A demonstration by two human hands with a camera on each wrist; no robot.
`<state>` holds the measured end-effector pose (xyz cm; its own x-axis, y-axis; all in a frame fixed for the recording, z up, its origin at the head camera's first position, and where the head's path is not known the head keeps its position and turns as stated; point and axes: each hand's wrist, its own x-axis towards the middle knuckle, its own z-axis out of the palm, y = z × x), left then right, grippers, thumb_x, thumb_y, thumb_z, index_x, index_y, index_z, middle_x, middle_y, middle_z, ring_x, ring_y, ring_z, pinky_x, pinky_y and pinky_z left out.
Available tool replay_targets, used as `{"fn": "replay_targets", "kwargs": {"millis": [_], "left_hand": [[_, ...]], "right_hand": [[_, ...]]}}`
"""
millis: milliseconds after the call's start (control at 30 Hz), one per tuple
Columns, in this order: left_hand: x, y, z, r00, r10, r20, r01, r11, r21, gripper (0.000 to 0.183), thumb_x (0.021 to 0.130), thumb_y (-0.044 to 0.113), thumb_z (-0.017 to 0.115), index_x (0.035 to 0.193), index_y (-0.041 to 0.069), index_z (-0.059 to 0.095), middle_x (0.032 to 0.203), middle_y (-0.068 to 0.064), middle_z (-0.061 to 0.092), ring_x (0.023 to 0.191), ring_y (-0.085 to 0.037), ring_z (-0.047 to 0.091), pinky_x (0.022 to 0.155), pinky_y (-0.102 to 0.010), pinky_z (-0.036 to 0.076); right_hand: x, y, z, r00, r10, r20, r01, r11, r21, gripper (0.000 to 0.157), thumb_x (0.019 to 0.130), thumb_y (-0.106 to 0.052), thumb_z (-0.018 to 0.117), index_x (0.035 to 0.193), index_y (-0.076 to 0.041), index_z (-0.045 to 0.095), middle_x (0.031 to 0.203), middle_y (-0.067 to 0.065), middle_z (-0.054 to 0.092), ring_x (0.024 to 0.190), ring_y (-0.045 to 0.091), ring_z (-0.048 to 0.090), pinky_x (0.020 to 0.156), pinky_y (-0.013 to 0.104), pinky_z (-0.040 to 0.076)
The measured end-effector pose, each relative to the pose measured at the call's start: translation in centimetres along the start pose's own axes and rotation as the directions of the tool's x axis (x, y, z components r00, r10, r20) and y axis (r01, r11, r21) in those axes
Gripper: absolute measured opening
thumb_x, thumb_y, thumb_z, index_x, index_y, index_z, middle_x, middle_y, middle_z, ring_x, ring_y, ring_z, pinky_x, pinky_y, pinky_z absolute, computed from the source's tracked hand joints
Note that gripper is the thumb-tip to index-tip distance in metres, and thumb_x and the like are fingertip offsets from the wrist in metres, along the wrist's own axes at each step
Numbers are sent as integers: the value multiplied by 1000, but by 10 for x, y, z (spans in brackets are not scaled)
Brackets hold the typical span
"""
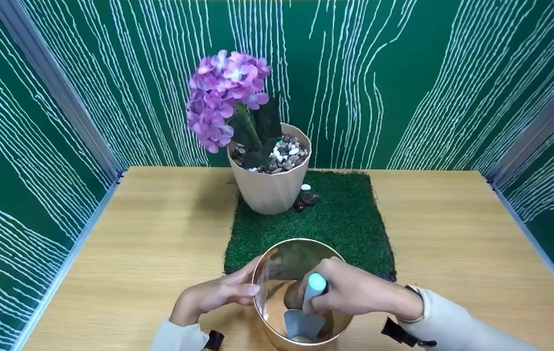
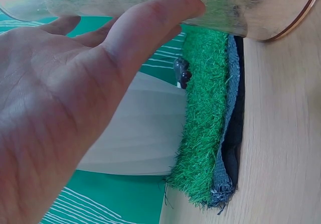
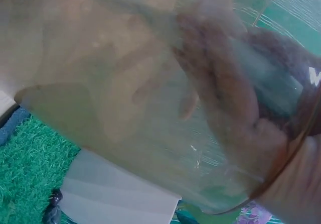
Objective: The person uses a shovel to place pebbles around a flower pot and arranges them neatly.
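Observation:
A transparent amber glass vessel [image 1: 269, 319] with a round, open rim stands at the near edge of the mat, tilted toward the camera. On its left side, my left hand [image 1: 218, 295] holds the wall, thumb toward me and the other fingers behind. My right hand [image 1: 350, 290] reaches inside through the mouth and grips the pale teal handle of a small scraper-like tool [image 1: 304, 324]. Its flat grey blade fans out and points down at the vessel's bottom. Through the glass, the right wrist view shows the right hand's curled fingers [image 3: 225, 83], blurred.
Behind the vessel lies a square of artificial grass [image 1: 345, 209] on the wooden table [image 1: 452, 234]. A beige pot [image 1: 272, 187] with purple flowers [image 1: 228, 92] and pebbles stands on its far left part. Small stones [image 1: 308, 197] lie beside the pot. Green patterned panels [image 1: 404, 83] enclose the table.

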<state>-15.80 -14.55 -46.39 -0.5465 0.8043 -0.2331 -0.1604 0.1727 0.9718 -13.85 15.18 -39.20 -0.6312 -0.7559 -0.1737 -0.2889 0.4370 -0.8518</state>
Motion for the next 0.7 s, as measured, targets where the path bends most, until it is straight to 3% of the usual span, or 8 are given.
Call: {"fn": "replay_targets", "kwargs": {"millis": [267,500,700], "left_hand": [[0,0,0,1000,0,0,0,1000,2,91,105,52,49,171,20,-4,178,-20,5,158,-48,27,117,-62,44],[0,0,3,1000,7,-1,-7,1000,6,91,106,46,48,171,16,-8,177,-22,-4,159,-50,24,117,-61,43],[0,0,3,1000,-8,-6,8,1000,-10,91,105,47,49,171,19,-6,178,-21,-1,158,-47,26,118,-59,44]], "right_hand": [[1,1,-2,1000,14,8,-14,1000,23,13,88,-3,75,99,-6,81,92,4,81,75,2,63,71,17,55],[1,1,1,1000,-12,-20,13,1000,24,15,86,3,70,94,-3,80,83,6,79,69,1,63,63,18,52],[4,0,0,1000,13,26,-13,1000,17,13,88,0,73,95,-7,81,86,1,79,72,1,61,67,17,52]]}}
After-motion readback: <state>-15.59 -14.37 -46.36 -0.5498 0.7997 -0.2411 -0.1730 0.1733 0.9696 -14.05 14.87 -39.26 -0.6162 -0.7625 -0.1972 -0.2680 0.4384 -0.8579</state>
